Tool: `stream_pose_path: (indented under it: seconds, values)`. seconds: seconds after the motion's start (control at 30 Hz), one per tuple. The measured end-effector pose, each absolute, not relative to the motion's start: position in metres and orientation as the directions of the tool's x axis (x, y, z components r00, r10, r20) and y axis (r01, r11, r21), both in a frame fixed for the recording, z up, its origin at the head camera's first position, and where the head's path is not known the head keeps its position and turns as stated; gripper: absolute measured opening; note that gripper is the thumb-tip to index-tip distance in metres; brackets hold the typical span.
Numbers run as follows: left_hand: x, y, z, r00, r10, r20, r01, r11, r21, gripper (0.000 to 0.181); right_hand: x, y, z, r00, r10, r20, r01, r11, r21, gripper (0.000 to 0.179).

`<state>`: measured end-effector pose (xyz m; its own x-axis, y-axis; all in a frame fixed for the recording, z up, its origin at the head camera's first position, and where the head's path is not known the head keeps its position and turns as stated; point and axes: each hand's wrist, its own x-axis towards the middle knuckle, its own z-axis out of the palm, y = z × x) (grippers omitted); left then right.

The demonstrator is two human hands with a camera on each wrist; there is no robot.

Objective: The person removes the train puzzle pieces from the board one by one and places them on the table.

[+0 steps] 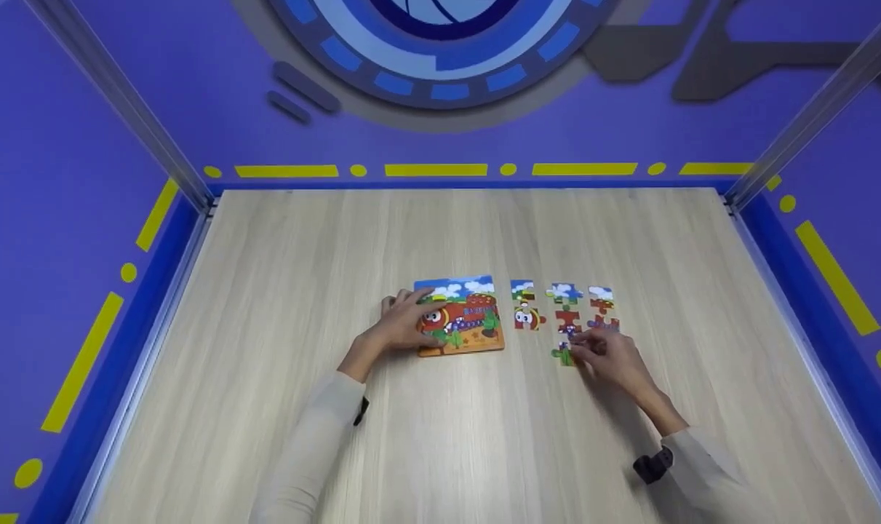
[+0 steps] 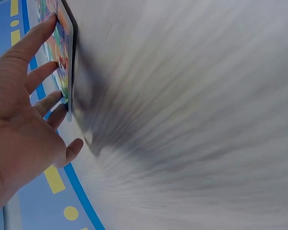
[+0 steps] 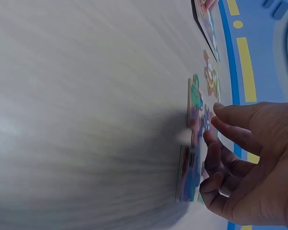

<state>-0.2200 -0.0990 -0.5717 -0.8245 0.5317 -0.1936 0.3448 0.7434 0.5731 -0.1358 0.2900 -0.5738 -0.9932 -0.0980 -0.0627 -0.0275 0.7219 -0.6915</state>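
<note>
The left hand (image 1: 405,320) lies with spread fingers over the left side of a square picture board (image 1: 476,336) showing a red cartoon train. In the left wrist view, fingertips of the left hand (image 2: 24,110) touch the board's face and edge (image 2: 69,62). Beside the loose jigsaw pieces, the right hand (image 1: 613,358) has its thumb and bent fingers close together at a red and blue piece (image 1: 568,330). A green and orange piece (image 1: 562,354) sits just below those fingertips. In the right wrist view, the right hand (image 3: 259,158) overlaps several pieces; I cannot tell whether it pinches one.
Between board and right hand lie a sky piece (image 1: 522,286) and a face piece (image 1: 527,319). More pieces, including a cloud piece (image 1: 564,292) and another sky piece (image 1: 601,294), stand in columns. Blue walls (image 1: 440,145) border the wooden table (image 1: 455,437).
</note>
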Motion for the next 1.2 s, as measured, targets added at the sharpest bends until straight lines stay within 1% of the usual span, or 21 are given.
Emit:
stream_pose_path:
  seconds: [0.13,0.33,0.4,0.53,0.63,0.8,0.93,1.07,1.2]
  values:
    - [-0.22,-0.1,-0.572,-0.826,0.529,-0.194,0.338,0.74,0.581,0.07,-0.142,0.275,-0.569,-0.992,-0.112,-0.052,-0.045,0.718,-0.695,0.015]
    - [-0.219,-0.098,-0.573,-0.825,0.533,-0.188,0.336,0.73,0.595,0.071,-0.153,0.246,-0.563,-0.986,-0.165,0.002,-0.122,0.718,-0.685,0.015]
    - [-0.219,-0.098,-0.573,-0.827,0.537,-0.168,0.34,0.715,0.611,0.071,-0.157,0.235,-0.563,-0.981,-0.193,0.001,-0.141,0.716,-0.684,0.015]
    - [-0.221,-0.102,-0.57,-0.836,0.535,-0.125,0.351,0.695,0.627,0.074,-0.163,0.213,-0.562,-0.976,-0.217,-0.025,-0.14,0.707,-0.693,0.016]
    - [-0.22,-0.107,-0.57,-0.847,0.52,-0.109,0.354,0.705,0.615,0.079,-0.168,0.197,-0.563,-0.971,-0.235,-0.048,-0.133,0.695,-0.706,0.017]
    - [-0.217,-0.117,-0.572,-0.854,0.502,-0.136,0.345,0.742,0.575,0.09,-0.174,0.174,-0.568,-0.946,-0.323,-0.025,-0.201,0.645,-0.737,0.019]
    - [-0.216,-0.116,-0.575,-0.85,0.504,-0.151,0.35,0.757,0.552,0.093,-0.177,0.159,-0.572,-0.923,-0.385,-0.027,-0.228,0.601,-0.766,0.022]
    - [-0.217,-0.112,-0.574,-0.84,0.517,-0.162,0.369,0.765,0.528,0.093,-0.18,0.14,-0.577,-0.913,-0.405,-0.05,-0.233,0.619,-0.75,0.027]
    - [-0.217,-0.115,-0.573,-0.845,0.51,-0.161,0.367,0.772,0.519,0.092,-0.185,0.117,-0.581,-0.914,-0.404,-0.027,-0.265,0.648,-0.714,0.031]
